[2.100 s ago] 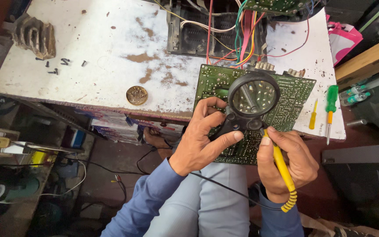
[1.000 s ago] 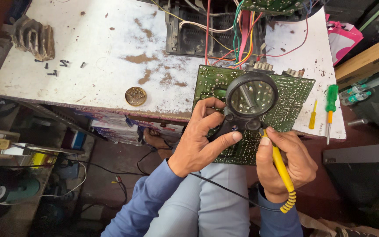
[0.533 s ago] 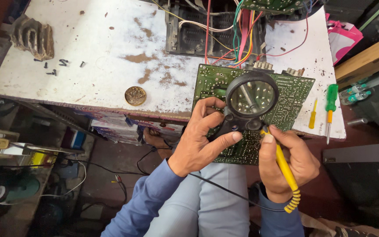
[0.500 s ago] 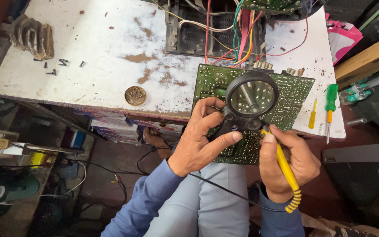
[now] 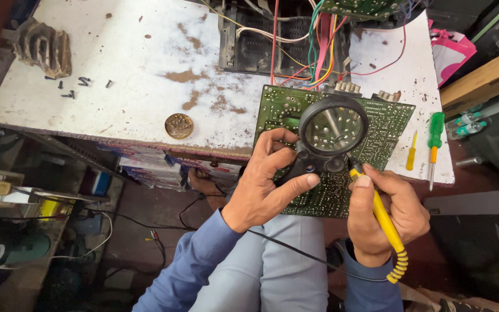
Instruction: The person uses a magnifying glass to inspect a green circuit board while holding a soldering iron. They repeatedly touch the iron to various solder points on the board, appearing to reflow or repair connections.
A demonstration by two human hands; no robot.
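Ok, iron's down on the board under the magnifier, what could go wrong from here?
The circuit board overhangs the table edge, so pressure from the yellow soldering iron in the right hand could tip it. The magnifier in the left hand sits close over the tip and might get scorched. The loose wires above could snag.

left hand (image 5: pixel 264 182) reaches forward, fingers curled in a closed grip, thumb stretched out to the right. right hand (image 5: pixel 385 216) sits just beside it, fist wrapped tight, thumb pressed on top.
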